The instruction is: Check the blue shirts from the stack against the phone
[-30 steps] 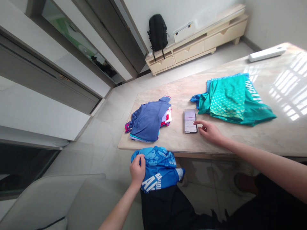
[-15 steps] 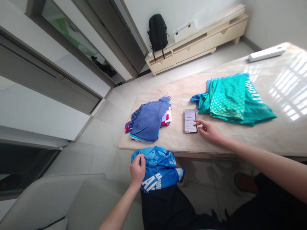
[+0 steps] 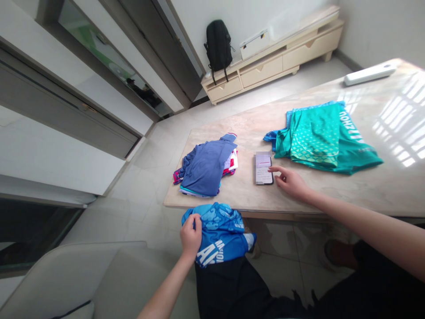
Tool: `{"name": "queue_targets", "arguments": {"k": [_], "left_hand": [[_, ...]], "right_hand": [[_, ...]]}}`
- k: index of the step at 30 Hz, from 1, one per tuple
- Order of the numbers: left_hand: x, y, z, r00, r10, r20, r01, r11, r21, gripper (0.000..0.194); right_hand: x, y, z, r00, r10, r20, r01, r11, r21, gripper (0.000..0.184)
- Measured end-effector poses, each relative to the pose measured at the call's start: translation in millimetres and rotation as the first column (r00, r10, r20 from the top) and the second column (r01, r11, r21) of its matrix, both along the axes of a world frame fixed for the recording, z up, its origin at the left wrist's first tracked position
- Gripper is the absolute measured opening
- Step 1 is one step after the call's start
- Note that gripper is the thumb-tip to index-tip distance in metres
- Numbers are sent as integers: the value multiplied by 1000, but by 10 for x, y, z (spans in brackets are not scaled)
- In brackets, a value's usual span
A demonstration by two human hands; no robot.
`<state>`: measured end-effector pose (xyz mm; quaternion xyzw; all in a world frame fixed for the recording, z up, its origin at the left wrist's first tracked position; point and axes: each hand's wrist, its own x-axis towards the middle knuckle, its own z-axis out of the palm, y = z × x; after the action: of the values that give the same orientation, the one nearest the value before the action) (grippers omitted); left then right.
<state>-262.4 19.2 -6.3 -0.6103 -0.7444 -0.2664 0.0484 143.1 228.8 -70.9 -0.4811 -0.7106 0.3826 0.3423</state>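
On lap: L hand (image 3: 190,237) fingers clenched on blue shirt (image 3: 221,235) | R hand (image 3: 290,181) fingers loose, touching phone (image 3: 263,169)

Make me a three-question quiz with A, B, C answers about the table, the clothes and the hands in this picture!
1. Where is the phone?
A. On the table, between the two lots of clothes
B. On the floor
C. On the backpack

2. What colour is the shirt on the person's lap?
A. Red
B. Bright blue with white letters
C. Yellow

3. What is the left hand doing?
A. Lying flat on the table
B. Gripping the shirt
C. Holding the phone

Answers:
1. A, it lies flat on the table between the pile of folded clothes and the green shirt, with the right hand pointing a finger at its edge.
2. B, the cloth is blue and white print shows on it.
3. B, its fingers are closed on the shirt's edge.
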Motion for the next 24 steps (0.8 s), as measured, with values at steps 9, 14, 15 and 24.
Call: {"name": "queue_targets", "arguments": {"k": [9,14,15,24], "left_hand": [[2,0,3,1000,0,-5,0,1000,8,32],[9,-3,7,1000,0,-4,0,1000,8,33],[10,-4,7,1000,1,-3,-1,1000,8,33],[10,2,18,1000,1,-3,-1,1000,1,34]], "right_hand": [[-1,-3,7,999,31,-22,-31,999,-5,46],[-5,1,4,1000,13,-13,-14,1000,-12,43],[-8,2,1,1000,10,-11,-10,1000,-11,42],[-10,6,-7,1000,-6,5,6,1000,-1,41]]}}
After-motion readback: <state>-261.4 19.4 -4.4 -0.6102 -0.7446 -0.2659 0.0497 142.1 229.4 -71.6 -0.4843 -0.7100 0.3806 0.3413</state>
